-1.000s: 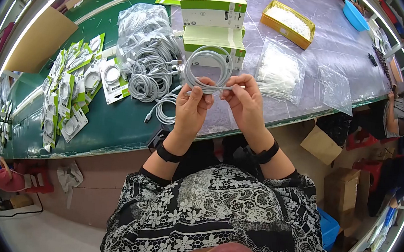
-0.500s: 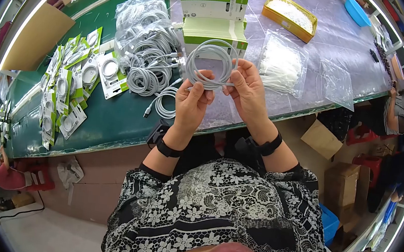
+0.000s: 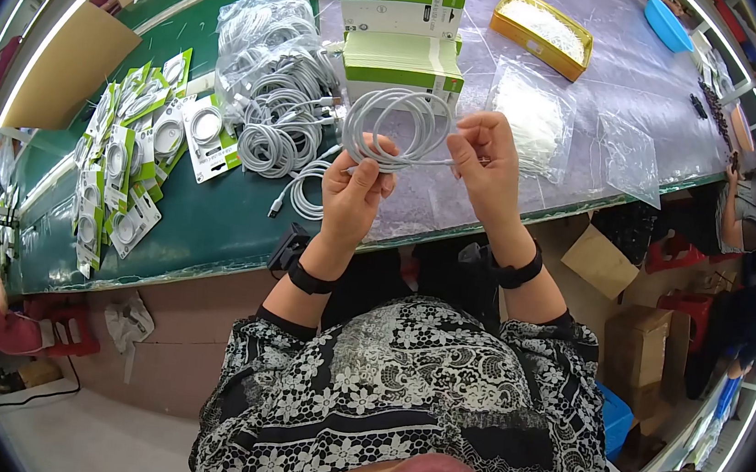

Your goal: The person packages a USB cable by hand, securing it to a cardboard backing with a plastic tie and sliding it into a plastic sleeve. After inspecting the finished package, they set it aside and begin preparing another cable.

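Note:
A white charging cable (image 3: 396, 125), wound into loose loops, is held up over the front part of the table. My left hand (image 3: 355, 189) pinches the bottom left of the coil between thumb and fingers. On the coil's right side, my right hand (image 3: 491, 163) has its thumb and fingertips closed at the outer strand. One cable end juts out below the right thumb. Just left of my left hand, another coiled cable (image 3: 307, 194) lies on the table, beside a heap of coiled cables (image 3: 270, 137).
Stacked green-and-white packaging cards (image 3: 399, 54) stand behind the coil. Carded cables (image 3: 118, 163) are piled at left. A bag of white ties (image 3: 526, 123), a flat clear bag (image 3: 630, 161) and a yellow tray (image 3: 531, 47) lie at right. A person (image 3: 749, 215) sits at far right.
My right hand has moved to the right and turned slightly, its fingers shifting along the coil. The loops have spread wider. My left hand has dropped a little and keeps its grip.

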A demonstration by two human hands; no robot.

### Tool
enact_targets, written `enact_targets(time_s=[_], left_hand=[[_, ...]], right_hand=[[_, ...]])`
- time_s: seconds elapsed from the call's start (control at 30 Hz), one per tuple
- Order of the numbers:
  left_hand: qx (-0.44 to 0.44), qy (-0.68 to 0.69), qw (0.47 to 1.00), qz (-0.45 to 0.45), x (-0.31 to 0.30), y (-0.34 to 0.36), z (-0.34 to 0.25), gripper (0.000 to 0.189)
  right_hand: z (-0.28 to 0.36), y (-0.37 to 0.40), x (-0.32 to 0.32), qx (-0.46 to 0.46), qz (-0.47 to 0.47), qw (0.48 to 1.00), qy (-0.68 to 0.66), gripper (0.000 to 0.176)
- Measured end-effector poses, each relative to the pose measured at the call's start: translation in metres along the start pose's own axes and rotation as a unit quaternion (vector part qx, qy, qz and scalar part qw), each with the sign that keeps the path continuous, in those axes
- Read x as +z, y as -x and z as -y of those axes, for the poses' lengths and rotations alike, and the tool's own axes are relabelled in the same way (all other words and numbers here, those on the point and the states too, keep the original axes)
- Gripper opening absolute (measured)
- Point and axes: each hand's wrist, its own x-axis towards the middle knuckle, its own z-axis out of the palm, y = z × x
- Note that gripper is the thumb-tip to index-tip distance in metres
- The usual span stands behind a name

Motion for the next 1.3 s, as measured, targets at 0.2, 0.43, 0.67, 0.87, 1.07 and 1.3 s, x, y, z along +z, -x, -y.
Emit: enact_targets(time_s=[0.2,0.43,0.67,0.87,1.07,1.3], left_hand=[[0.041,-0.078,0.995,0.037,0.002,0.001,-0.001,0.024],[0.062,-0.116,0.99,0.053,-0.002,0.005,0.005,0.024],[-0.015,-0.033,0.999,0.033,-0.001,0.006,0.004,0.029],[-0.027,-0.017,0.999,0.018,0.0,0.006,0.0,0.03],[-0.046,0.034,0.998,0.021,-0.008,0.01,0.005,0.031],[-0.078,0.052,0.995,0.039,-0.013,0.017,0.006,0.034]], right_hand=[[0.006,0.003,0.004,-0.048,-0.015,0.979,0.2,0.015],[0.008,-0.002,0.002,0.022,0.027,0.977,0.209,0.016],[-0.006,-0.008,-0.008,0.123,0.064,0.984,0.113,0.015],[0.005,-0.003,0.002,0.026,0.012,0.976,0.215,0.014],[-0.002,-0.001,0.005,-0.034,-0.017,0.966,0.255,0.012],[0.003,-0.001,-0.002,0.102,0.01,0.979,0.174,0.01]])
